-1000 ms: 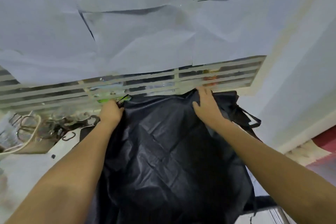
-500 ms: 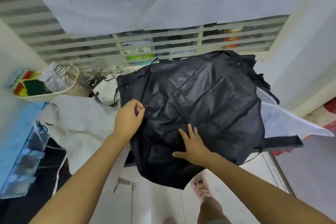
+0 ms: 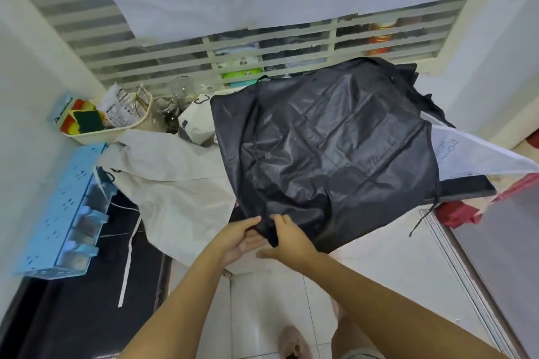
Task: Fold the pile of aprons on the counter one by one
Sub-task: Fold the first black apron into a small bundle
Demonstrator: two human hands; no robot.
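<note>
Both hands have dropped to the near hem of the black apron (image 3: 335, 148), which is spread on the desk (image 3: 466, 187). The left hand (image 3: 242, 237) lies palm-up beneath the hem, grip spread. The right hand (image 3: 287, 237) covers it; I cannot tell whether its grip pinches.

I count two hands, my left hand (image 3: 239, 237) and right hand (image 3: 288, 237), at six o'clock. Two sure aprons: one black apron (image 3: 335, 148), and one cream apron (image 3: 175, 172) at its nine o'clock. One blue rack (image 3: 73, 204) at eight, one cream tub (image 3: 108, 132) at ten, and at least two clear glasses (image 3: 182, 87) at eleven.
</note>
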